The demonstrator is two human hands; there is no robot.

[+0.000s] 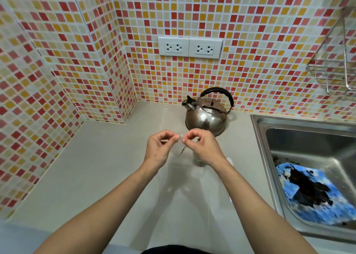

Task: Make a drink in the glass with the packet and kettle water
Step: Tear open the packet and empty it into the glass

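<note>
Over the grey counter (92, 176) my left hand (159, 147) and my right hand (202, 147) pinch the top edge of a small clear packet (180, 147), one hand on each side. The packet hangs between them with a thin dark line along it. A clear glass (198, 160) stands on the counter just under my right hand, which hides most of it. The steel kettle (207, 117) with a black handle sits behind the hands, near the wall, spout to the left.
A steel sink (300, 138) lies to the right with a blue and black cloth (314, 194) in it. A wire rack (335, 68) hangs at the upper right. Two white wall sockets (189, 47) sit above the kettle. Tiled walls close the back and left.
</note>
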